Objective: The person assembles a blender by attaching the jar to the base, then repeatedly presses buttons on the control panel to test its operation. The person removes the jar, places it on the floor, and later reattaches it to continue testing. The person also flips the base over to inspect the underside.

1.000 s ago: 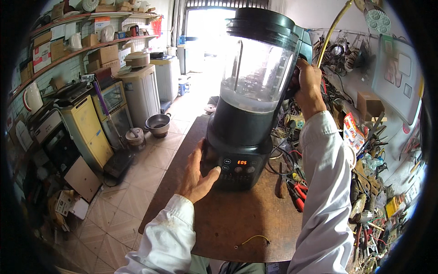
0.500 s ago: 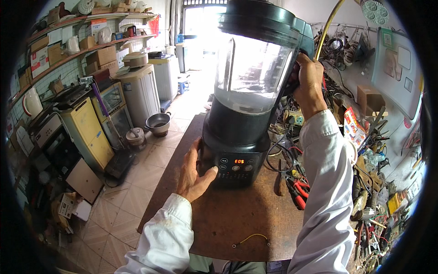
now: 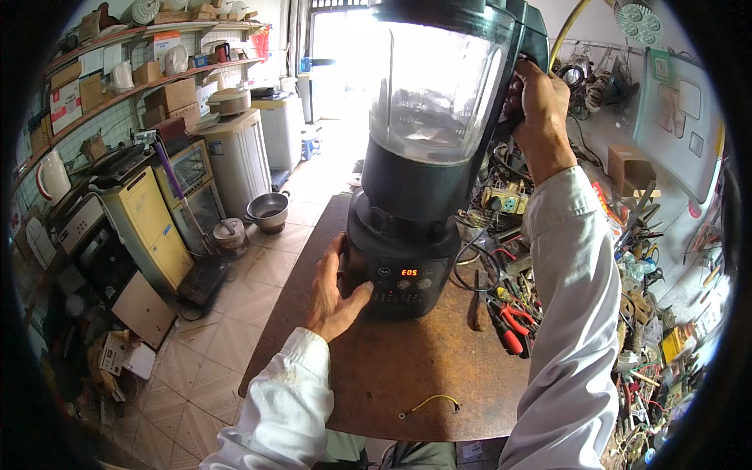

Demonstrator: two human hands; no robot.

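A black blender base (image 3: 403, 274) with a lit orange display stands on a brown wooden table (image 3: 439, 368). Just above it is the clear blender jug (image 3: 439, 102), with a black collar and lid; its lower end is raised a little and tilted over the base. My right hand (image 3: 540, 106) is closed round the jug's black handle at the upper right. On the base's left side lies my left hand (image 3: 335, 294), fingers along the side and thumb at the front panel. A short yellow wire (image 3: 435, 399) with ring ends rests near the table's front edge.
Red-handled pliers (image 3: 513, 329) and a black cord (image 3: 478, 262) lie right of the base. Beyond them, tools and wires (image 3: 634, 376) are heaped along the wall. A metal pot (image 3: 269, 211) stands on the tiled floor at left, near old appliances (image 3: 149, 227) and shelves.
My right hand has lifted the jug off the base, moving it up and slightly right; a gap now shows at its bottom. My left hand stays on the base.
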